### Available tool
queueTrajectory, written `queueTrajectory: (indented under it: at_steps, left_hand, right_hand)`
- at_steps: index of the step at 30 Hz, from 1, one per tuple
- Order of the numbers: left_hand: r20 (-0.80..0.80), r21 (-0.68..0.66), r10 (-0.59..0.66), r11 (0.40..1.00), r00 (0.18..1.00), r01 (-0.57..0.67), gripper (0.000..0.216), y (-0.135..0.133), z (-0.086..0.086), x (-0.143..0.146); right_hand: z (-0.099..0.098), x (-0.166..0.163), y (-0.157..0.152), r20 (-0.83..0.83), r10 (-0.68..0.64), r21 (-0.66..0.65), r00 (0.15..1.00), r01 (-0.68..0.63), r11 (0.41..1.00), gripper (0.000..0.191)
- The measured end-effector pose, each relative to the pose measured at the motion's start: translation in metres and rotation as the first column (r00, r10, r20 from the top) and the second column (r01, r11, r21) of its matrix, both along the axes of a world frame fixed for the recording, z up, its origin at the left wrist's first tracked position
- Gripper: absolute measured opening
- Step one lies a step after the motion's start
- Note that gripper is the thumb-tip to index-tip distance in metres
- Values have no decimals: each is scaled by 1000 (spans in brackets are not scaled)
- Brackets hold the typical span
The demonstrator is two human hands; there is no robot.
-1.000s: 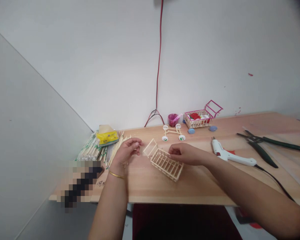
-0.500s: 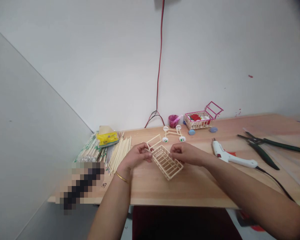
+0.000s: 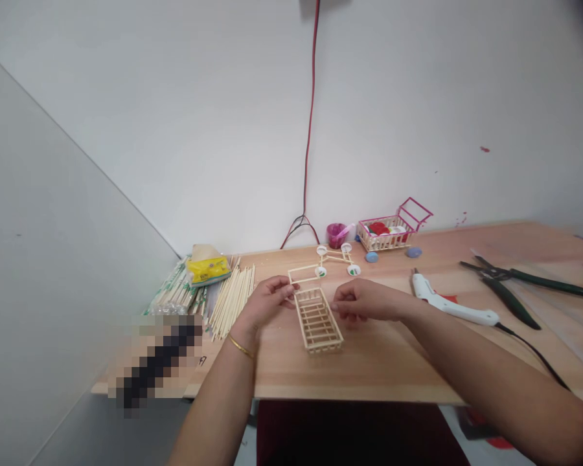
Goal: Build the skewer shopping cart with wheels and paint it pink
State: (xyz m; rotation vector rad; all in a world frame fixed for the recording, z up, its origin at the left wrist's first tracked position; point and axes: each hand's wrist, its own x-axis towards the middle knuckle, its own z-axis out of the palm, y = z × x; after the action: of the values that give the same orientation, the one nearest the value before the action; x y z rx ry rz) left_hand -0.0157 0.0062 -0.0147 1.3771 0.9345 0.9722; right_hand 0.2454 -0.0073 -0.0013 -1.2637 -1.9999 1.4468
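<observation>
A small cart basket (image 3: pixel 315 323) made of thin wooden sticks, with slatted sides and bottom, is in front of me near the table's middle. A rectangular stick handle (image 3: pixel 304 274) stands at its far end. My left hand (image 3: pixel 272 299) pinches the basket's far left corner by the handle's foot. Close beside its right rim is my right hand (image 3: pixel 364 301), fingers loosely bent and apart, with nothing visible in them; whether the fingertips touch the rim I cannot tell. Just behind lies a stick frame (image 3: pixel 335 257) with white round wheels.
Loose sticks (image 3: pixel 233 301), bundled skewers (image 3: pixel 177 288) and a yellow packet (image 3: pixel 208 269) lie left. Along the wall stand a purple cup (image 3: pixel 337 236) and a pink-trimmed cart (image 3: pixel 387 234). Right are a white glue gun (image 3: pixel 454 307) with its cord and green-handled cutters (image 3: pixel 529 277).
The basket has turned so its near end swings left and points more toward me. Its handle has shifted with it. My right hand's fingers have loosened from the basket's side.
</observation>
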Motion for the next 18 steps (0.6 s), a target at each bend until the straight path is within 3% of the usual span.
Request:
queueTrajectory:
  at_steps: [2,4,8,11,14,18]
  left_hand:
    - [11,36,61,997,998,-61,40,1,0,1]
    - [34,71,125,989,992,-127,38,1,1,2]
    - [97,82,198,975,976,-206,34,1,0,5]
    - [124,64,201,976,972,-210,33,2,-2,7]
    - [132,49,188,979,973,-196,31,3,-3,9]
    - [158,31,196,979,968,-204,28,4,-6,9]
  right_hand:
    - [2,1,4,-28,-108,174,994,111,978,39]
    - [4,-1,7,-121,-210,331,970,239,913,35]
    - [10,-9,9,-287,-290,473,913,398,786,28]
    - [21,-13,9,-278,-285,561,917,396,727,23]
    - [34,-15,14,-220,-261,600,940,342,723,21]
    - [35,-15,27,-167,-288,461,943,333,823,15]
